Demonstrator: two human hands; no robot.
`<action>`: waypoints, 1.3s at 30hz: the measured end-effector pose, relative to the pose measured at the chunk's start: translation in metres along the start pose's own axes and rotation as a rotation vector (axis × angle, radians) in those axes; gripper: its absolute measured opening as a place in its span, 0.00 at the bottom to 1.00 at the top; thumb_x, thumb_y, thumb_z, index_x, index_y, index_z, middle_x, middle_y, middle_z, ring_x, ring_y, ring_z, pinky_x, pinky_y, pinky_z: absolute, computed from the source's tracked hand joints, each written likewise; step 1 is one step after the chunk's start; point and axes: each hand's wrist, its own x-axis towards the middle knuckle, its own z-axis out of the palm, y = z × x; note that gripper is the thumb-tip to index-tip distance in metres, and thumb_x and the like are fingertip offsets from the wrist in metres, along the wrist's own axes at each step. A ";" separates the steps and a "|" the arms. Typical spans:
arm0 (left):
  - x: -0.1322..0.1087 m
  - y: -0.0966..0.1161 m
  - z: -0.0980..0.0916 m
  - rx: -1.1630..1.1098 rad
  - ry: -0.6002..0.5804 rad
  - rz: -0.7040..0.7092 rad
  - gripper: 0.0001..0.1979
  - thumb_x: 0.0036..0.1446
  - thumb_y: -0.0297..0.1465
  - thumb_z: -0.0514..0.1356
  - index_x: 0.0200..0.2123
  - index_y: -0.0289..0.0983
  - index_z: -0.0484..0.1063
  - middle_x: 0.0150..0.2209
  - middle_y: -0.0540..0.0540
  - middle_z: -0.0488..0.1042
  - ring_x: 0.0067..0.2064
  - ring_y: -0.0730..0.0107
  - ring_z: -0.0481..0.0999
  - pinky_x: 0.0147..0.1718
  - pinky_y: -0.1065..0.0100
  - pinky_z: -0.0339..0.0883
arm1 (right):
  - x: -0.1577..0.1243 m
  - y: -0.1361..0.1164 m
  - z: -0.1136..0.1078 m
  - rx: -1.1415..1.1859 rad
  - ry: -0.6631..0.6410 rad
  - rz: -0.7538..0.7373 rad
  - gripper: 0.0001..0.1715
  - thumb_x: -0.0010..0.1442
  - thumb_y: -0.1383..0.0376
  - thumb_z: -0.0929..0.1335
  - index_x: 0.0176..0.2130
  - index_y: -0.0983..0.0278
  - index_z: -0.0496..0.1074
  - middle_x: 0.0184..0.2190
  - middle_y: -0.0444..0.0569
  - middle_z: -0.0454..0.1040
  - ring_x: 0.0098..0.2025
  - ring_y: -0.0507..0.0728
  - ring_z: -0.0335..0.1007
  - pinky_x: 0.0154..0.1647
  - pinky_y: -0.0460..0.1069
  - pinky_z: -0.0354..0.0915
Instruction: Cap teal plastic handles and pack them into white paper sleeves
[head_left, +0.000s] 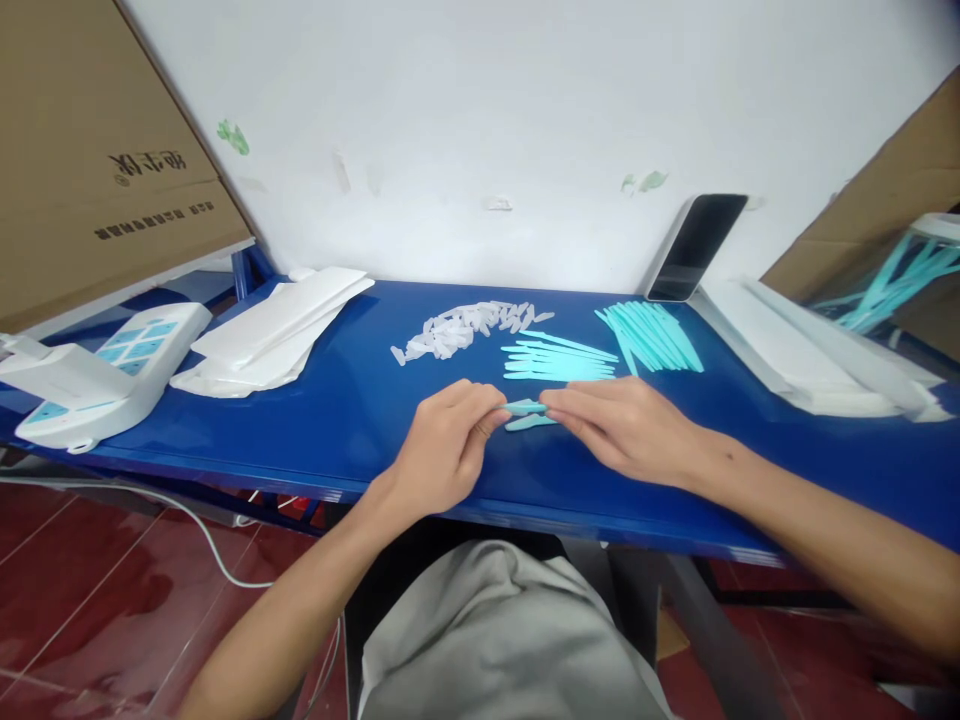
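Observation:
Above the front part of the blue table, my left hand [453, 443] and my right hand [626, 428] face each other with fingers pinched. Between their fingertips they hold a slim turquoise stick [523, 408], one end in each hand. A paler turquoise stick [529, 423] lies just under it on the table. Just beyond my hands is a loose bunch of turquoise sticks [559, 360], and a larger bunch [652, 336] lies to its right. A pile of small translucent whitish pieces [469, 330] is spread out behind my left hand.
A phone [694, 245] leans against the white wall. White flat bags [281, 330] lie left, beside a white device with blue keys [124, 370]. More white bags [802, 350] and a clear container of turquoise sticks [896, 270] are right. Cardboard [90, 130] stands far left.

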 end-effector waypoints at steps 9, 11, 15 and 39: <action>0.004 -0.008 -0.004 0.121 -0.281 -0.148 0.18 0.75 0.44 0.48 0.53 0.40 0.70 0.42 0.46 0.77 0.43 0.61 0.76 0.43 0.62 0.68 | -0.001 0.012 0.002 -0.173 -0.097 0.073 0.22 0.76 0.62 0.57 0.48 0.64 0.77 0.34 0.51 0.76 0.33 0.56 0.71 0.30 0.50 0.59; 0.005 -0.021 -0.015 0.213 -0.230 -0.202 0.22 0.75 0.46 0.48 0.61 0.40 0.67 0.51 0.42 0.76 0.52 0.55 0.75 0.51 0.57 0.68 | -0.002 0.018 0.002 -0.186 -0.091 0.105 0.23 0.76 0.63 0.56 0.52 0.65 0.77 0.36 0.53 0.75 0.34 0.57 0.71 0.31 0.50 0.60; 0.001 -0.056 -0.039 0.523 -0.202 -0.323 0.27 0.74 0.45 0.47 0.66 0.36 0.66 0.61 0.34 0.70 0.61 0.42 0.67 0.60 0.45 0.64 | -0.003 0.025 0.003 -0.183 -0.122 0.112 0.24 0.75 0.64 0.57 0.55 0.67 0.76 0.38 0.56 0.76 0.36 0.59 0.72 0.33 0.51 0.63; -0.009 -0.096 -0.063 0.558 -0.227 -0.463 0.17 0.71 0.38 0.48 0.48 0.38 0.73 0.45 0.36 0.75 0.48 0.45 0.73 0.46 0.48 0.69 | -0.005 0.037 0.005 -0.193 -0.178 0.149 0.22 0.74 0.62 0.59 0.49 0.64 0.80 0.42 0.57 0.79 0.41 0.62 0.77 0.38 0.54 0.69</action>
